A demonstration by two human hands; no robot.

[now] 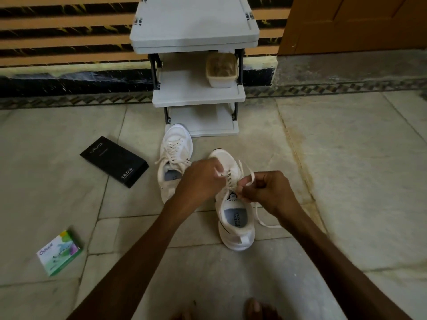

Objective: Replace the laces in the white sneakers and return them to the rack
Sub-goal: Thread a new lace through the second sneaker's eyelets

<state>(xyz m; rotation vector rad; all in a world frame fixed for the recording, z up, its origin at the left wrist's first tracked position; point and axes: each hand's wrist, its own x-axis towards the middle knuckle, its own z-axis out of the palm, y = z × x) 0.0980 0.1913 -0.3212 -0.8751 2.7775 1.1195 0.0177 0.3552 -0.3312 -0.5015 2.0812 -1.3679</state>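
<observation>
Two white sneakers stand on the tiled floor in front of the grey rack (pixel 198 95). The left sneaker (pixel 174 162) is laced, its lace ends loose. The right sneaker (pixel 235 218) sits nearer me, heel toward me. My left hand (pixel 198 179) is curled over its upper eyelets and pinches a white lace (pixel 245 174). My right hand (pixel 268 192) pinches the same lace near the tongue, a loop sticking up between the fingers. One lace end (pixel 265 221) trails on the floor to the right of the shoe.
A black box (pixel 114 161) lies on the floor left of the sneakers. A small green and white box (pixel 59 252) lies nearer, at lower left. A beige tub (pixel 221 70) sits on the rack's middle shelf. A wooden door (pixel 351 24) is at the back right. My toes (pixel 256 308) show at the bottom.
</observation>
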